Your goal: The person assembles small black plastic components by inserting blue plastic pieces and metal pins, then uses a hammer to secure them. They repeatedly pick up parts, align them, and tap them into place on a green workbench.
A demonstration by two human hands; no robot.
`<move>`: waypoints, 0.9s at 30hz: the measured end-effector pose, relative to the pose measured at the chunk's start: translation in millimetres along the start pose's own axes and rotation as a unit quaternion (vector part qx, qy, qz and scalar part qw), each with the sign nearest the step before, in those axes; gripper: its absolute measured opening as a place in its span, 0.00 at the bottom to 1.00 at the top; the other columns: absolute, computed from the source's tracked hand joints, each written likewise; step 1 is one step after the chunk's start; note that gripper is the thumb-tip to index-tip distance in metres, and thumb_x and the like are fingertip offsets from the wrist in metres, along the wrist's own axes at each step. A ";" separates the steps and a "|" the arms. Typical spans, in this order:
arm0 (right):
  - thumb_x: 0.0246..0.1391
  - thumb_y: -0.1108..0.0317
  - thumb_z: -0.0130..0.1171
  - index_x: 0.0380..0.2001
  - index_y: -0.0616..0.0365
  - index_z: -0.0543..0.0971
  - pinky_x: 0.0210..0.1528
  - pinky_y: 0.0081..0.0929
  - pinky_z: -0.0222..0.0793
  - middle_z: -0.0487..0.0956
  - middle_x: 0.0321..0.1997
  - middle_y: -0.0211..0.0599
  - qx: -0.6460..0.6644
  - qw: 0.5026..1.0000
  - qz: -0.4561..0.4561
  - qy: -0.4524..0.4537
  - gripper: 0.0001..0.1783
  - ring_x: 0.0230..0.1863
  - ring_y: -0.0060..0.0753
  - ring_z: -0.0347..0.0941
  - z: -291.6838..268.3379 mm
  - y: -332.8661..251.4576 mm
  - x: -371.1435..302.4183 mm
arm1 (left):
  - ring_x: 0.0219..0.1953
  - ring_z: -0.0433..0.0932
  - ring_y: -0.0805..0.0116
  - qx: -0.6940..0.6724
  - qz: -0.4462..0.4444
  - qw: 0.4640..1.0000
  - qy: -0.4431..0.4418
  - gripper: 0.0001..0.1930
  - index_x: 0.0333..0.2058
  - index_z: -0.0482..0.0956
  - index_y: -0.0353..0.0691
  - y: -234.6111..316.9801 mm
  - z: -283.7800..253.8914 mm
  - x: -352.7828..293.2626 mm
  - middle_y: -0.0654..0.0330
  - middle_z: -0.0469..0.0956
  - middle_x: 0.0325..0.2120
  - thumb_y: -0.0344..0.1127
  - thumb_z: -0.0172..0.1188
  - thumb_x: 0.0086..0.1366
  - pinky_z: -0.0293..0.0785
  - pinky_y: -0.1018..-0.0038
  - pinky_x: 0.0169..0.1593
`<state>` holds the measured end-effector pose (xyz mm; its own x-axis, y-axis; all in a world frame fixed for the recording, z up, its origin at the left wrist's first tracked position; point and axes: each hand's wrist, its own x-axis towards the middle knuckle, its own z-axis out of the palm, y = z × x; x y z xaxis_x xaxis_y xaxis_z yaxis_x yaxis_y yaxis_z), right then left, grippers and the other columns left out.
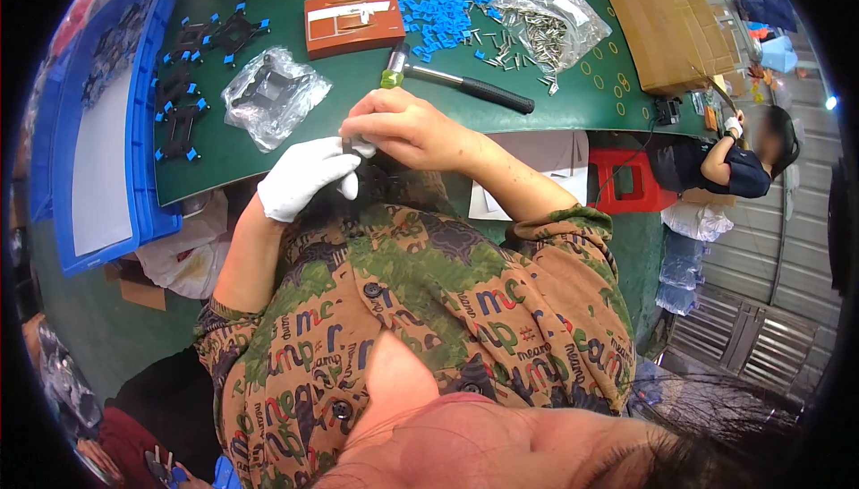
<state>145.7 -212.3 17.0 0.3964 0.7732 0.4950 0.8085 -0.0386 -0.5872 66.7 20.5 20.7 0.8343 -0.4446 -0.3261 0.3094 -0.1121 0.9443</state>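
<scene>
My left hand (pixel 309 174), in a white glove, is closed around a small dark piece (pixel 347 144) near the table's front edge. My bare right hand (pixel 410 134) pinches at the same piece from above; its fingertips hide most of it, so its kind cannot be made out. Just beyond my hands lies a hammer (pixel 474 88) with a black grip and a greenish-yellow part at its head. A clear plastic bag (pixel 273 95) with a black part inside rests to the left. Further left are several black frame-like parts (pixel 182 129) with blue corner pieces.
Loose blue plastic pieces (pixel 438 15) spread behind a red-brown box (pixel 354 24). Metal screw-like pins (pixel 541 37) spill from a clear bag. A cardboard box (pixel 671 28) stands right, a blue crate (pixel 121 167) left. A red stool (pixel 626 185) and another person (pixel 738 162) are rightward.
</scene>
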 end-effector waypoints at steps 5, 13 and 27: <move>0.57 0.71 0.64 0.54 0.51 0.80 0.51 0.37 0.69 0.80 0.45 0.32 -0.090 0.996 0.009 -0.023 0.20 0.47 0.38 0.77 22.5 -7.0 -11.5 | 0.33 0.77 0.76 0.059 -0.045 0.997 -0.010 0.13 0.47 0.85 0.36 -5.1 -6.4 -16.2 0.64 0.82 0.29 0.36 0.56 0.73 0.74 0.76 0.41; 0.54 0.68 0.67 0.47 0.50 0.81 0.51 0.35 0.69 0.81 0.41 0.26 -0.112 0.993 -0.042 -0.016 0.16 0.43 0.31 0.78 45.3 -9.0 -22.0 | 0.31 0.73 0.77 0.039 -0.027 0.997 -0.064 0.12 0.46 0.84 0.33 -14.2 2.1 -32.7 0.65 0.78 0.27 0.34 0.56 0.73 0.71 0.77 0.38; 0.52 0.70 0.69 0.44 0.52 0.81 0.52 0.37 0.72 0.80 0.38 0.27 -0.129 0.990 -0.048 0.029 0.15 0.39 0.32 0.78 52.8 -12.9 -30.6 | 0.29 0.76 0.77 0.070 -0.059 0.994 -0.053 0.13 0.45 0.85 0.34 -14.7 0.6 -29.0 0.64 0.80 0.25 0.37 0.58 0.72 0.73 0.77 0.37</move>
<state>100.2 -202.1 -24.4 0.3299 0.7444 0.5806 0.9250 -0.1321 -0.3563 37.7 34.5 16.3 0.7407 -0.5115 -0.4356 0.3293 -0.2888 0.8990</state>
